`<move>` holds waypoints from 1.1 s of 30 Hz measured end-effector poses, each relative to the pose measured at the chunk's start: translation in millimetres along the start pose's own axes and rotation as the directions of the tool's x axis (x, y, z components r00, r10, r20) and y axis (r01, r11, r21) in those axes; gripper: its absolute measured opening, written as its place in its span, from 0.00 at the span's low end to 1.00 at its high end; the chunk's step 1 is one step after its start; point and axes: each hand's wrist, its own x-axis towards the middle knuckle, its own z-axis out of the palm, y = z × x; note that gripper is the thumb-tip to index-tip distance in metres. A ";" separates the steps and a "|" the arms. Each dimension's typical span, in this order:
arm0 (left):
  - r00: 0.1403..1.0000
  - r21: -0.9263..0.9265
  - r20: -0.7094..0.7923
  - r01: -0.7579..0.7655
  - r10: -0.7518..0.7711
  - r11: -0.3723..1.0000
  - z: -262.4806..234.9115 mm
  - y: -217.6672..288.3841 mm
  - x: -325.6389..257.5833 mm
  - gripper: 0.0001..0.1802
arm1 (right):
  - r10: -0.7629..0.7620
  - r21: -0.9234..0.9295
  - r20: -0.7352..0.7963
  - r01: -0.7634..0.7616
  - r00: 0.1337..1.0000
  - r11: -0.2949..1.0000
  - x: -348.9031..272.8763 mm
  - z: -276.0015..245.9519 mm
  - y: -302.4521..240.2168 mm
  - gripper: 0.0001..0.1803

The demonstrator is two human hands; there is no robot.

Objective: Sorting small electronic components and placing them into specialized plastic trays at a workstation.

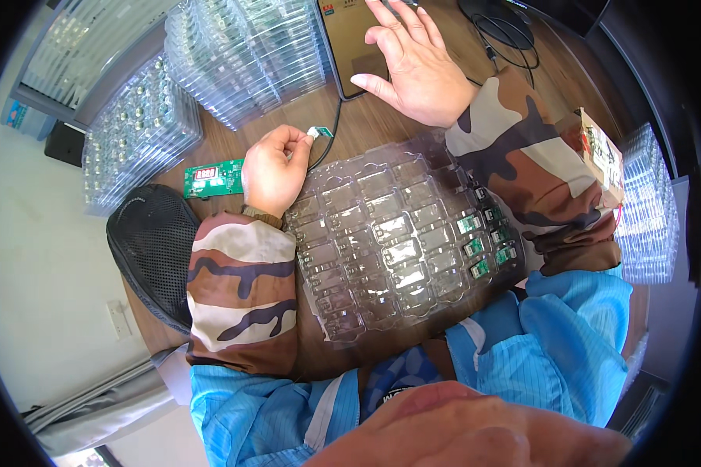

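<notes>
My left hand (pixel 276 171) is closed in a pinch, thumb and forefinger on a small green circuit board (pixel 324 132) with a white part at its near end. A black cable (pixel 326 152) runs just beside that board. Fingers spread, my right hand (pixel 430 82) hovers over or touches the near right edge of a tablet-like device with a dark glossy screen (pixel 358 47); contact cannot be made out. Below both hands lies a clear plastic compartment tray (pixel 382 206). Several small green boards (pixel 473 247) sit in its right-hand pockets, partly shaded by my right sleeve.
Left of my left hand lies a larger green circuit board with a red digit display (pixel 214 179). A black mesh case (pixel 149 249) rests at the left edge. Stacked clear trays (pixel 245 58) rise at the back left, more trays (pixel 648 202) at the right, beside a cardboard box (pixel 602 159).
</notes>
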 end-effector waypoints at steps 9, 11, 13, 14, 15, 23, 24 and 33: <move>1.000 -0.013 -0.015 0.011 -0.011 1.000 2.8 -1.1 0.4 0.07 | 0.071 -0.070 0.061 -0.067 0.996 0.995 -21.4 -16.7 22.1 0.17; 0.999 -0.027 -0.038 0.004 -0.005 1.000 -0.5 -7.4 -0.1 0.08 | 0.180 -0.010 0.208 -0.182 0.961 0.983 -22.9 -24.1 38.6 0.11; 1.000 -0.093 -0.022 -0.002 0.000 0.996 1.6 -9.5 3.2 0.08 | 0.351 -0.121 0.568 -0.347 0.744 0.930 -16.8 -44.5 40.2 0.17; 1.000 -0.087 -0.013 -0.004 0.003 0.996 0.6 -8.6 7.3 0.08 | 0.361 -0.124 0.573 -0.357 0.736 0.926 -21.1 -42.9 42.2 0.17; 1.000 -0.089 -0.001 -0.003 0.003 0.996 0.9 -9.5 7.4 0.08 | 0.300 -0.084 0.561 -0.307 0.772 0.948 -26.0 -40.5 43.8 0.14; 1.000 -0.016 -0.011 0.002 -0.002 1.000 -3.7 -4.5 3.3 0.09 | 0.264 -0.031 0.574 -0.302 0.775 0.953 -45.5 -0.7 49.3 0.20; 1.000 -0.030 -0.016 -0.002 0.002 1.000 -5.3 -6.1 2.2 0.09 | 0.268 -0.038 0.566 -0.300 0.780 0.953 -44.0 1.4 49.8 0.20; 0.985 -0.037 0.045 -0.167 0.168 0.985 0.2 -5.1 9.2 0.08 | 0.279 -0.041 0.491 -0.298 0.825 0.954 -45.2 -22.8 39.9 0.07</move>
